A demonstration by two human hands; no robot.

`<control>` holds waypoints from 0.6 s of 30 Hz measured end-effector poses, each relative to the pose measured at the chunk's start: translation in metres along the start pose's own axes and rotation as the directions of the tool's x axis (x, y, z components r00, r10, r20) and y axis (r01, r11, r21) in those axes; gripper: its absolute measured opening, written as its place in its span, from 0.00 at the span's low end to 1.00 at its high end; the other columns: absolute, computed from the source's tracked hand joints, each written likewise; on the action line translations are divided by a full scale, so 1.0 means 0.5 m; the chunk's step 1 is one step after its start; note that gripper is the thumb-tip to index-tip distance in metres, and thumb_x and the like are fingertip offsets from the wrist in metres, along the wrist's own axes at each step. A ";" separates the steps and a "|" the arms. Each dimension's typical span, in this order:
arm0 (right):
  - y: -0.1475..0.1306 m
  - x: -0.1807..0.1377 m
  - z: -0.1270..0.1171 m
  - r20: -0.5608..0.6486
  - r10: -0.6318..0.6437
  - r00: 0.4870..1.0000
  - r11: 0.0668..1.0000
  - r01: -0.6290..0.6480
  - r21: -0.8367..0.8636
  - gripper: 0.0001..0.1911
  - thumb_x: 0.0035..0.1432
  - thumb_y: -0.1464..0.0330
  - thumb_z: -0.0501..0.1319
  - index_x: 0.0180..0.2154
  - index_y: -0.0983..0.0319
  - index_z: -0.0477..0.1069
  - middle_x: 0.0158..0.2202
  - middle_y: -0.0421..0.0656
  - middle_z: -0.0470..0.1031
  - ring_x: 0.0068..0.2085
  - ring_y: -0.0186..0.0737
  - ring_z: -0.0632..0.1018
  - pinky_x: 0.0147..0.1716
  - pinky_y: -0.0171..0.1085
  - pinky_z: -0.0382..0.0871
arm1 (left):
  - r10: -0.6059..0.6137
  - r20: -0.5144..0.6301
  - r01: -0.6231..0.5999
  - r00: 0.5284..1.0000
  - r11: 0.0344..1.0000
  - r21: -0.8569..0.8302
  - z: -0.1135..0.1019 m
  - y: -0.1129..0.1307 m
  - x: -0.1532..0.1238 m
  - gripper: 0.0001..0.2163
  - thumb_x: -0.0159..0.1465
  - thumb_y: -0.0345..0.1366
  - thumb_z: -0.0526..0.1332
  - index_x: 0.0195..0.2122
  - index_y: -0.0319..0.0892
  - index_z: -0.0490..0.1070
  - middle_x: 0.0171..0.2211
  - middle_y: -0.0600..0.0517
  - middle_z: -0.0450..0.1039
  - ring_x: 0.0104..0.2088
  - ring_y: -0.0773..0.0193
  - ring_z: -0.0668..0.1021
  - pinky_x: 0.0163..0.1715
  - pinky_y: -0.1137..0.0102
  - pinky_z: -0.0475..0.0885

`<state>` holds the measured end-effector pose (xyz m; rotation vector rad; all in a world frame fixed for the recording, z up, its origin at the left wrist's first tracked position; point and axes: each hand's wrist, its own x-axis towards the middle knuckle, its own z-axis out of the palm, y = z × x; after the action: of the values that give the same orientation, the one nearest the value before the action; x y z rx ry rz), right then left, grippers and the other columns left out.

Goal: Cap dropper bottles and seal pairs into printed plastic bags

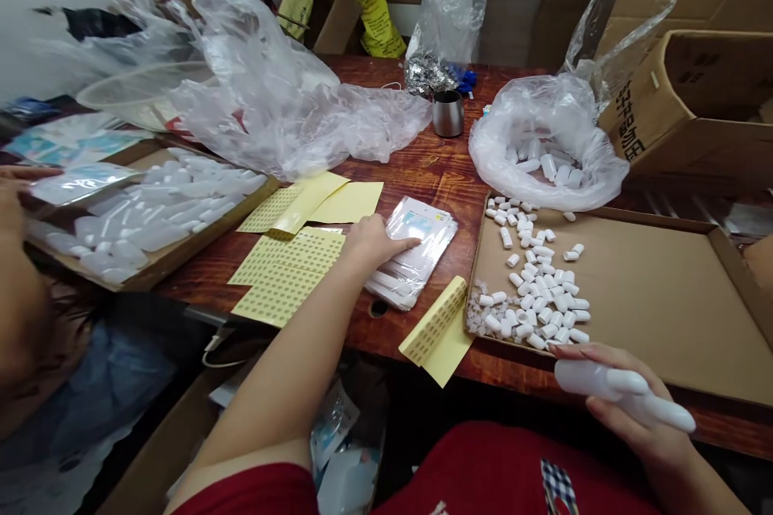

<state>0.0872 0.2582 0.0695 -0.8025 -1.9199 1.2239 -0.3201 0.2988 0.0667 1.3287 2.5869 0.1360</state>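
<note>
My left hand (374,245) reaches across the wooden table (435,169) and rests with its fingers flat on a stack of clear plastic packets (416,253). My right hand (628,402) is low at the near edge, closed around white plastic tubes (622,394) that point right. Just beyond it lies a pile of small white caps (537,290) in a flat cardboard tray (664,298). A curled yellow sticker sheet (438,330) hangs over the table edge between my hands.
Yellow sticker sheets (295,257) lie at centre left. A cardboard tray of white tubes (145,217) sits on the left, beside another person's hand (12,193). Crumpled clear bags (283,96), a bag of caps (549,145), a metal cup (448,113) and open cartons (694,96) fill the back.
</note>
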 end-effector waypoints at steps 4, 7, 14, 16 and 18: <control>0.004 -0.006 0.005 -0.033 0.058 0.998 0.997 -0.057 0.044 0.19 0.52 0.68 0.67 0.47 0.53 0.74 0.44 0.45 0.80 0.46 0.47 0.80 0.46 0.43 0.77 | -0.042 -0.030 0.041 0.999 0.998 -0.048 -0.004 -0.007 -0.005 0.39 0.48 0.64 0.61 0.52 0.37 0.66 0.50 0.36 0.73 0.48 0.43 0.76 0.43 0.61 0.69; 0.002 -0.009 0.015 -0.071 0.130 0.989 0.990 -0.126 0.055 0.18 0.53 0.66 0.67 0.48 0.53 0.73 0.44 0.45 0.80 0.47 0.48 0.80 0.48 0.47 0.76 | -0.054 -0.050 0.051 0.997 0.997 -0.055 -0.010 -0.013 -0.011 0.37 0.51 0.62 0.60 0.53 0.38 0.65 0.50 0.38 0.73 0.48 0.43 0.76 0.41 0.60 0.70; 0.000 -0.012 0.026 -0.158 0.323 0.933 0.946 -0.316 0.073 0.22 0.57 0.63 0.64 0.53 0.52 0.65 0.49 0.46 0.76 0.51 0.50 0.78 0.51 0.51 0.75 | 0.009 -0.151 -0.014 0.988 0.999 -0.031 -0.017 -0.011 -0.036 0.29 0.57 0.57 0.57 0.52 0.40 0.67 0.48 0.39 0.75 0.49 0.42 0.76 0.44 0.59 0.70; -0.002 -0.010 0.024 -0.172 0.299 0.939 0.953 -0.302 0.007 0.20 0.56 0.64 0.65 0.51 0.53 0.68 0.50 0.46 0.75 0.52 0.51 0.77 0.52 0.52 0.73 | 0.045 -0.213 -0.052 0.976 0.998 -0.029 -0.019 -0.007 -0.046 0.28 0.58 0.54 0.58 0.52 0.39 0.67 0.48 0.39 0.74 0.50 0.44 0.74 0.48 0.60 0.68; -0.005 -0.008 0.022 -0.182 0.269 0.946 0.959 -0.281 -0.042 0.18 0.55 0.63 0.65 0.48 0.56 0.70 0.51 0.48 0.75 0.53 0.52 0.76 0.54 0.51 0.72 | 0.079 -0.277 -0.090 0.957 0.996 -0.026 -0.023 -0.004 -0.055 0.27 0.59 0.52 0.58 0.53 0.38 0.66 0.50 0.39 0.71 0.53 0.46 0.72 0.53 0.62 0.65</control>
<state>0.0800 0.2490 0.0678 -1.2071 -1.7555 1.2092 -0.3087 0.2756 0.0818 1.5029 2.7341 0.4120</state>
